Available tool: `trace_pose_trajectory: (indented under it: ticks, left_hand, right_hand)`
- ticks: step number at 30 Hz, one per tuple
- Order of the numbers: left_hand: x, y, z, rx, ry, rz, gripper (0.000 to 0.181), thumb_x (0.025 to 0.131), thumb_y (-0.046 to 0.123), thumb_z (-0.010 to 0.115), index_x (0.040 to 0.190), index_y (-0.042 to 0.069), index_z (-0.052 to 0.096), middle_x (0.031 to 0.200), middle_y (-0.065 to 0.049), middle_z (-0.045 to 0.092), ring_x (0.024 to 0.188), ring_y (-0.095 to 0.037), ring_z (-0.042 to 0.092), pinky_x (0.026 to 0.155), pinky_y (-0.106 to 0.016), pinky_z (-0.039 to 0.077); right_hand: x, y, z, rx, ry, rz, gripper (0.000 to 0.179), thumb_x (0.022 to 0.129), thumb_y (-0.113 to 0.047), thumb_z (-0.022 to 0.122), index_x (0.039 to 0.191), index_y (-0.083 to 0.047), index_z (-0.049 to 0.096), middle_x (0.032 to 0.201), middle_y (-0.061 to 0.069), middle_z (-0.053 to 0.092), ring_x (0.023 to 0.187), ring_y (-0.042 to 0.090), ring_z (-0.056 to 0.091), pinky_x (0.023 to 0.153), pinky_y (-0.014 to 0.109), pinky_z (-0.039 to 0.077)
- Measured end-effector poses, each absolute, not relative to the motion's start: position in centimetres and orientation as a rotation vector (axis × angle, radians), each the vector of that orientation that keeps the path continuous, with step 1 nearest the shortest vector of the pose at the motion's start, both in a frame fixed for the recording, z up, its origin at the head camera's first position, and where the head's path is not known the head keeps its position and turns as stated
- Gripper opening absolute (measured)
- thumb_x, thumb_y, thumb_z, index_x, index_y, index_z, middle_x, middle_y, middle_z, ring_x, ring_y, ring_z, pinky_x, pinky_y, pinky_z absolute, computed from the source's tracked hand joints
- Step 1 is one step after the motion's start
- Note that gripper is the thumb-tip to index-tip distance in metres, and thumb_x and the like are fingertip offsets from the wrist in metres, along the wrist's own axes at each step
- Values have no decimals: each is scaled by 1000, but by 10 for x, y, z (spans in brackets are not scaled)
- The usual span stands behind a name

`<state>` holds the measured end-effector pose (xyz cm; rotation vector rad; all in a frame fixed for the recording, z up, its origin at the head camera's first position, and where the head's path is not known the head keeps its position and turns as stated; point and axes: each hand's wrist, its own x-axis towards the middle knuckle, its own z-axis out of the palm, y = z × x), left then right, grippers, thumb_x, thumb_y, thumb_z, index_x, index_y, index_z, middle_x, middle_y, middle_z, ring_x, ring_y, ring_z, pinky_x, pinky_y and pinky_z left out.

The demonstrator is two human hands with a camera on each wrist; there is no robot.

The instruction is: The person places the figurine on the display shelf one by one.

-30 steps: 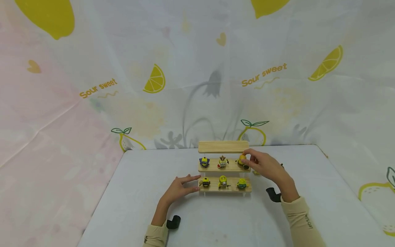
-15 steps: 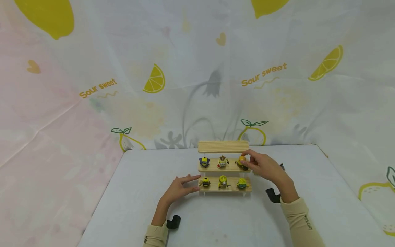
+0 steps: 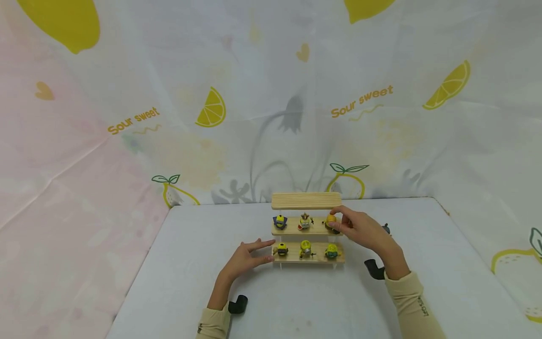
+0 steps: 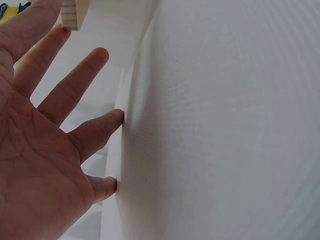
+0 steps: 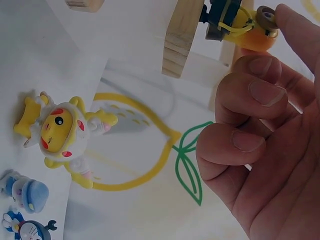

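A three-tier wooden display stand (image 3: 306, 201) bears several yellow Minion figurines on its lower two boards. My right hand (image 3: 364, 229) pinches the orange-topped Minion figurine (image 3: 330, 220) at the right end of the middle board, thumb and index finger on its head. In the right wrist view this figurine (image 5: 252, 31) has its feet right at the board's face (image 5: 180, 42), and my other fingers are curled. Fingers spread, my left hand (image 3: 244, 260) is at the left end of the lower board; one fingertip meets the board end (image 4: 74, 14) in the left wrist view.
In the right wrist view, a yellow figurine in a white hood (image 5: 59, 130) stands beside a blue-capped figurine (image 5: 31, 194) and another blue figurine (image 5: 30, 229). A lemon-print cloth (image 3: 211, 108) hangs behind the white table (image 3: 203, 235).
My right hand has shifted slightly left with the orange-topped Minion figurine, which has turned a little on the middle board. The left hand stays in place.
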<state>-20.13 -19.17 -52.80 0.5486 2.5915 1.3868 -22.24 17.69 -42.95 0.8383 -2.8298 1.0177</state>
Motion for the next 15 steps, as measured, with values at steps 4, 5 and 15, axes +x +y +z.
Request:
trace_pose_trajectory:
  ticks: [4,5,15]
  left_hand:
    - [-202,-192,-528,558,2595,1388,50,85,41,77,131,26,67,140,-14,54,136,-37,41,109,-71,-1]
    - [-202,-192,-528,559,2595,1391,50,85,41,77,131,26,67,140,-14,54,136,-37,41,109,-71,-1]
    - [-202,-192,-528,530,2573,1408,49,84,41,78,131,28,67,141,-13,53,138,-35,39,111,-69,-3]
  right_hand:
    - [-222,177,-430,845,-2829,1025,29,98,-31,64,122,-16,58,70,-9,51,58,7,46,52,27,41]
    - [-222,177,-430,845,-2830,1028,29,98,-31,63,123,-16,58,70,-9,51,57,7,46,52,27,41]
    - [-218,178,-425,785,-2849,1041,35,97,-33,65,125,-13,58,71,-6,55,57,9,48,51,27,43]
